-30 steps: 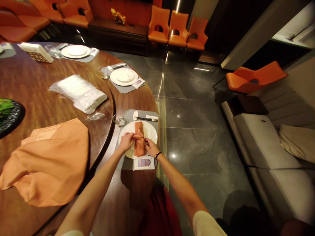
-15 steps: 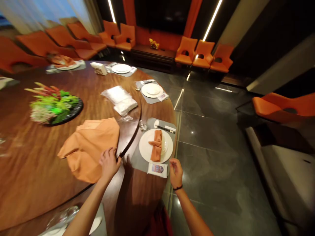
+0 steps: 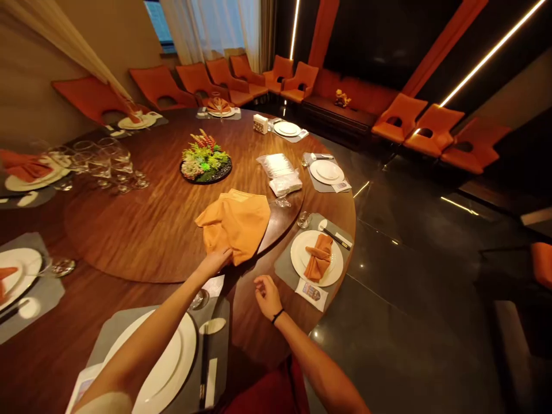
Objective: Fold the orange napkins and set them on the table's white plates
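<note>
A loose pile of orange cloth napkins (image 3: 239, 221) lies near the front edge of the round turntable (image 3: 150, 253). My left hand (image 3: 217, 260) reaches to its near edge, fingers closed on the cloth. To the right, over the table rim, my right hand (image 3: 267, 296) hovers with loosely curled fingers apart and nothing in them. Beside it is a place setting: a white plate (image 3: 296, 259) bearing a folded, knotted orange napkin (image 3: 319, 256), with a wrapped packet (image 3: 311, 294) at its near side. Below my left forearm sits another white plate (image 3: 185, 351) without a napkin.
A plant centrepiece (image 3: 206, 161) and plastic-wrapped white packs (image 3: 280, 172) stand on the turntable. Several wine glasses (image 3: 101, 164) cluster at left. Chopsticks (image 3: 203, 365) lie by the near plate. Orange chairs (image 3: 399, 118) line the walls.
The view has swung left. My left hand has moved from the turntable edge onto the orange napkins. My right hand has come left, from beside the place setting to over the table.
</note>
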The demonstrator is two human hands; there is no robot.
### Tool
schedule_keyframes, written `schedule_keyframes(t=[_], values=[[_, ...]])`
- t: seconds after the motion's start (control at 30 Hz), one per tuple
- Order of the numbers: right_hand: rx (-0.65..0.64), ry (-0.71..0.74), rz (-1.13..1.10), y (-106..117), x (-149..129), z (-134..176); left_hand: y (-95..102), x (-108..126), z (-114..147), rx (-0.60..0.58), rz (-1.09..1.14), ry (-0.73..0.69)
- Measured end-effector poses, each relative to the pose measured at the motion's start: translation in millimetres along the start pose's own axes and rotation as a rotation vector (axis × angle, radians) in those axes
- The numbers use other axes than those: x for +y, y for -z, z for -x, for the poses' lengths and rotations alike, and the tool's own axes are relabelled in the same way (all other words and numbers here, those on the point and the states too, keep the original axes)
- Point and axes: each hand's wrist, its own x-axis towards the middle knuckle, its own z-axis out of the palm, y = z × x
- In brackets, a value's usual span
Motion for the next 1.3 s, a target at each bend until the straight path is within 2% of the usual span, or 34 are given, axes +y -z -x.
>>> schedule_keyframes(t=[0.1, 0.2, 0.3, 0.4, 0.47, 0.57, 0.67, 0.77, 0.83, 0.93, 1.03, 1.1, 1.17, 1.27, 1.3], values=[[0.032, 0.076, -0.087, -10, -49, -47, 39.9, 2, 1, 0.085, -0.038, 0.01], [0.188, 0.039, 0.061, 5, -109, -104, 85.9, 9, -12, 0.224, -0.053, 0.038], [0.299, -0.066, 0.322, 46, -172, -157, 146.8, 18, -30, 0.322, -0.086, -0.051], [0.416, 0.033, 0.37, 100, -233, -180, 221.1, 25, -32, 0.435, -0.104, -0.168], [0.546, 0.15, 0.307, 135, -274, -174, 269.4, 25, -18, 0.521, -0.075, -0.22], [0.684, 0.369, 0.217, 182, -335, -135, 324.8, 11, 25, 0.624, 0.004, -0.277], [0.699, 0.533, 0.233, 219, -381, -79, 355.6, -19, 85, 0.627, 0.114, -0.265], [0.66, 0.553, 0.142, 238, -401, -28, 371.2, -52, 146, 0.564, 0.155, -0.174], [0.614, 0.553, -0.034, 238, -407, 0, 379.4, -67, 183, 0.579, 0.082, -0.123], [0.45, 0.553, -0.328, 220, -423, 37, 392.1, -74, 227, 0.671, -0.199, -0.033], [0.252, 0.562, -0.484, 188, -455, 72, 404.4, -66, 258, 0.731, -0.399, 0.105], [0.157, 0.588, -0.505, 162, -478, 91, 410.0, -51, 273, 0.706, -0.328, 0.156], [0.077, 0.624, -0.477, 131, -497, 102, 411.7, -29, 286, 0.536, -0.07, 0.114], [0.014, 0.664, -0.351, 84, -514, 105, 406.9, 11, 305, 0.118, 0.524, -0.049], [0.027, 0.67, -0.293, 71, -517, 104, 404.3, 23, 311, 0.023, 0.714, -0.083]])
